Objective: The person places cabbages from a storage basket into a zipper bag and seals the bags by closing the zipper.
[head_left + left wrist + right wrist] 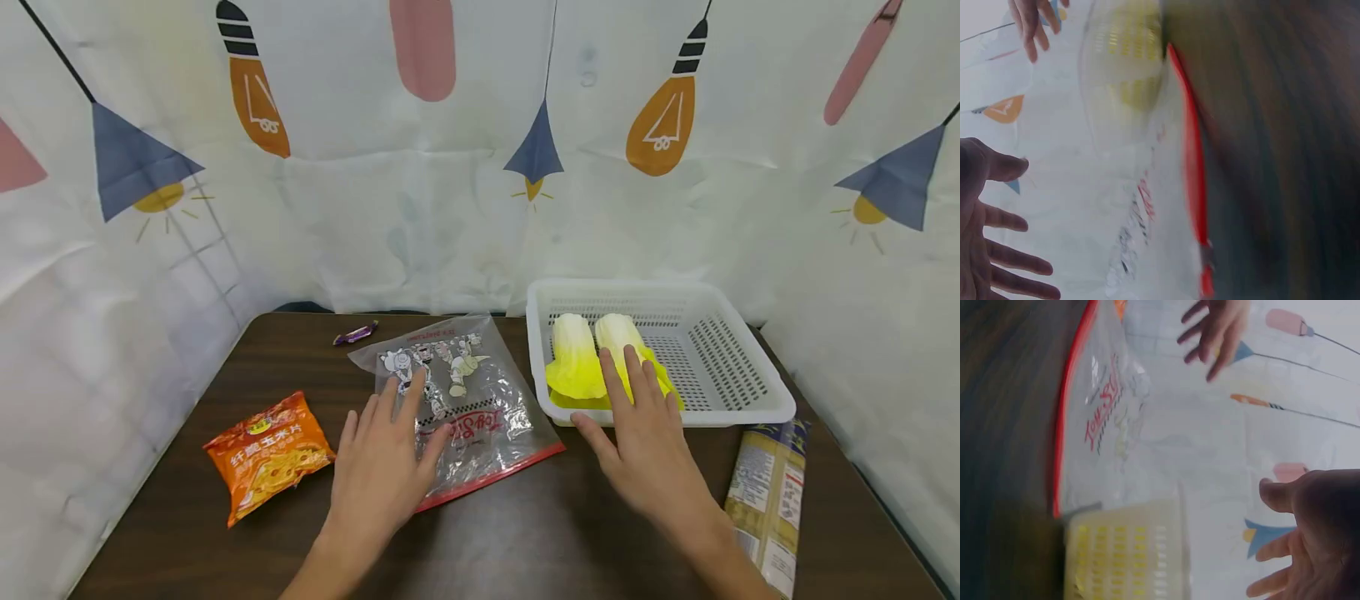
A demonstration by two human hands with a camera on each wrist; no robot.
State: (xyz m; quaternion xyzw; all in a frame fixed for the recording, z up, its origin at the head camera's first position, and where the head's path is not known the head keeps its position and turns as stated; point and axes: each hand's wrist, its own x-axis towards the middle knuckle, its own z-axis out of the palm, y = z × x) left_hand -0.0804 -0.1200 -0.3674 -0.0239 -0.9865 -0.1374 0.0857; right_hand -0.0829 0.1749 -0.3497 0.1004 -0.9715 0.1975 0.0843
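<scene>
My left hand [382,467] is held over the left part of a clear zip bag [480,425], fingers spread and holding nothing. The bag lies flat, with cartoon prints and a red strip along its near edge. My right hand [652,458] is in front of the white plastic basket [750,414], also empty, its fingertips overlapping the basket in the head view. In the basket's left half are two yellow-and-white napa cabbages [573,354], partly hidden by those fingers. Both wrist views show the hands, left [1010,250] and right [1310,544], raised above the table.
An orange snack packet [273,458] lies at the left, and a small purple-wrapped candy [356,333] is farther back. To the right, a long printed packet [768,500] lies before the basket. A patterned cloth [450,225] hangs behind the dark wooden table [517,542].
</scene>
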